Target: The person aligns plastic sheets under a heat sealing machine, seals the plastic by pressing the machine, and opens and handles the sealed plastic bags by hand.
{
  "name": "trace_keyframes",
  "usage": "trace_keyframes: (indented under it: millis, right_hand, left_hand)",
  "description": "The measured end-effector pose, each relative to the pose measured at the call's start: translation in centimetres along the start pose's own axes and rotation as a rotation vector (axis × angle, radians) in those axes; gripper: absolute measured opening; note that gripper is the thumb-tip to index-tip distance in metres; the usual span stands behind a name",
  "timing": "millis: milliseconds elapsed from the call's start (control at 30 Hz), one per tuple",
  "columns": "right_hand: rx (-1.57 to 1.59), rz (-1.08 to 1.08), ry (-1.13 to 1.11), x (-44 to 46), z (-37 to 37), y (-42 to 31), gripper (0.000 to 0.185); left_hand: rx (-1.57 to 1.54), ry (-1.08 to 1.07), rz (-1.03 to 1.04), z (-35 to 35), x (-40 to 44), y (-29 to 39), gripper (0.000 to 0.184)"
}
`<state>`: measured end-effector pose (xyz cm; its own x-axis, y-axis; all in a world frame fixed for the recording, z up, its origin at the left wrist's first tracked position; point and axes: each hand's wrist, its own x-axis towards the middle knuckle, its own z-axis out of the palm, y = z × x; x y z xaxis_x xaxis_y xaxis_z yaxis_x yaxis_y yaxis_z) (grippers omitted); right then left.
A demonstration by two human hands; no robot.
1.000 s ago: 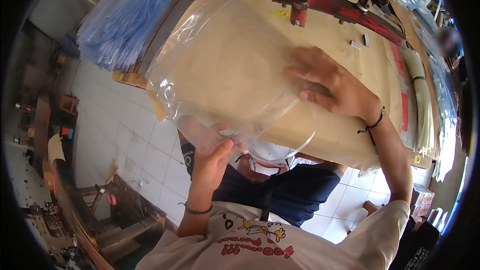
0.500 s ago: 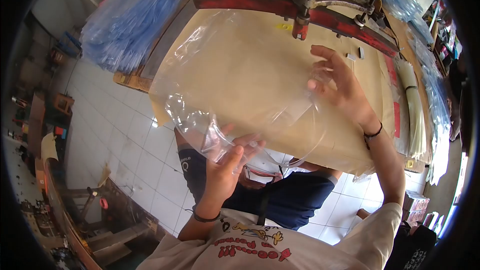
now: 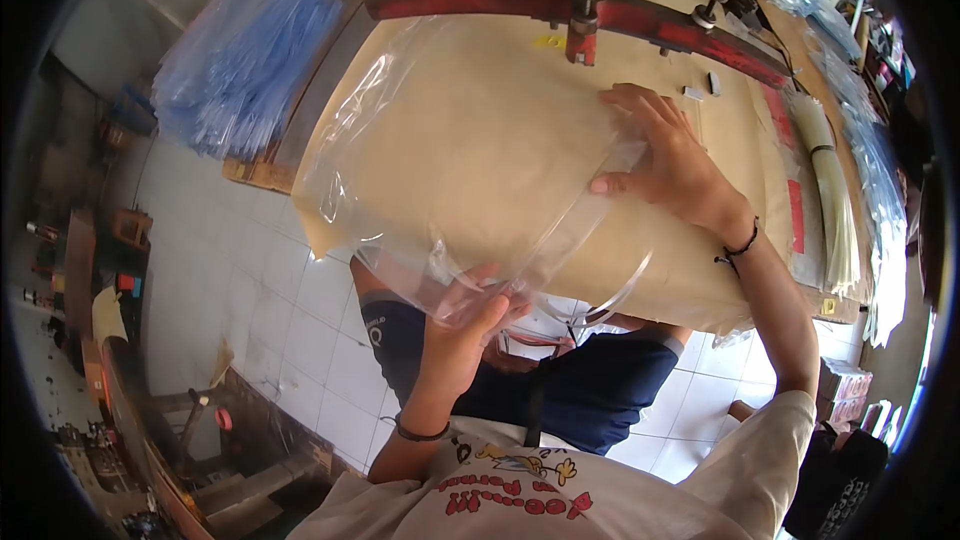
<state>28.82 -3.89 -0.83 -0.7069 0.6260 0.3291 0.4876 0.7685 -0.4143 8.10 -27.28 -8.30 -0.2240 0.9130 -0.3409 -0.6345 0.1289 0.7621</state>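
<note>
A clear plastic sheet (image 3: 375, 155) lies over brown paper (image 3: 480, 120) on the table, its near edge hanging over the front. My left hand (image 3: 465, 315) pinches that near edge, thumb on top and fingers visible through the film underneath. My right hand (image 3: 675, 155) rests at the right part of the sheet, thumb and fingers apart, palm down. A folded band of the film runs slantwise between the two hands. From the left hand a thin clear strip (image 3: 635, 280) curls out to the right.
A black and red press bar (image 3: 460, 2) spans the table's far side. Blue-tinted plastic film (image 3: 250, 60) is heaped at the left. A tied bundle of pale strips (image 3: 825, 165) lies right, beside more clear film (image 3: 875, 200). Two small pieces (image 3: 693, 93) lie near the bar.
My right hand has come down onto the sheet, its fingers less raised. The left hand has shifted slightly right, and the film between the hands is drawn straighter.
</note>
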Motion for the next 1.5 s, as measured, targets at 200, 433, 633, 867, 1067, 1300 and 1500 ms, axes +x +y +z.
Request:
trace_keyframes:
  millis: [200,433,633,867,1067,1300,1500]
  right_hand:
    - [0.517,0.318,-0.058,0.8,-1.3,1.1,0.082]
    - [0.536,0.411,-0.311,0.9,-3.6,0.3,0.077]
    - [0.912,0.495,-0.341,0.6,-5.0,-0.6,0.08]
    - [0.52,0.434,-0.21,1.0,-3.1,1.6,0.075]
    - [0.901,0.34,-0.203,0.9,-3.3,0.8,0.071]
    - [1.075,0.497,-0.245,0.9,-3.4,-0.5,0.072]
    - [0.814,0.432,-0.217,0.8,-2.2,0.6,0.077]
  left_hand:
    - [-0.073,-0.053,0.107,-0.3,-0.3,-1.0,0.05]
    - [-0.085,-0.205,0.248,0.7,-0.3,-1.5,0.052]
    - [0.026,-0.072,0.415,2.1,-0.5,-1.1,0.058]
    - [-0.064,-0.112,0.198,2.9,-1.7,-5.1,0.051]
    - [-0.033,-0.071,0.168,2.9,-0.8,-5.1,0.033]
    - [-0.037,-0.155,0.221,2.2,-1.0,-5.5,0.037]
    - [-0.081,-0.314,0.167,1.7,-2.0,-7.0,0.041]
